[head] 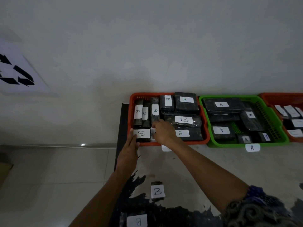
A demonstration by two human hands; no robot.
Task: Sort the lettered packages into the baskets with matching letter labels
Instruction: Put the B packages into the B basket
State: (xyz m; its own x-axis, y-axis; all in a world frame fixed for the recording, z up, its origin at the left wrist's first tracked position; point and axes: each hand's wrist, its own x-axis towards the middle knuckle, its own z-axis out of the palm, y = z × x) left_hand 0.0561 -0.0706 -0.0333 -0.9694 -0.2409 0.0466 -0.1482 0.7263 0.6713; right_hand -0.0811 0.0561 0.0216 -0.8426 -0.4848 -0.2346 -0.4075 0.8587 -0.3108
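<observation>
An orange basket (pixel 207 137) against the wall holds several dark packages with white B labels. My left hand (pixel 130 149) lies flat against the basket's front left corner, fingertips touching a B package (pixel 142 133) there. My right hand (pixel 164 131) reaches into the basket, fingers curled over a small package beside that one; the package is mostly hidden. A green basket (pixel 277 128) to the right holds A packages and carries an A tag (pixel 252 147). Two loose B packages lie on the floor, one in the middle (pixel 157 191) and one at the bottom edge (pixel 137 220).
A third, orange basket (pixel 278 98) with labelled packages stands at the far right, partly cut off. A dark strip (pixel 122 128) lies left of the B basket. Black paint stains (pixel 137 182) mark the floor. A printed sheet (pixel 18 74) hangs on the wall at left.
</observation>
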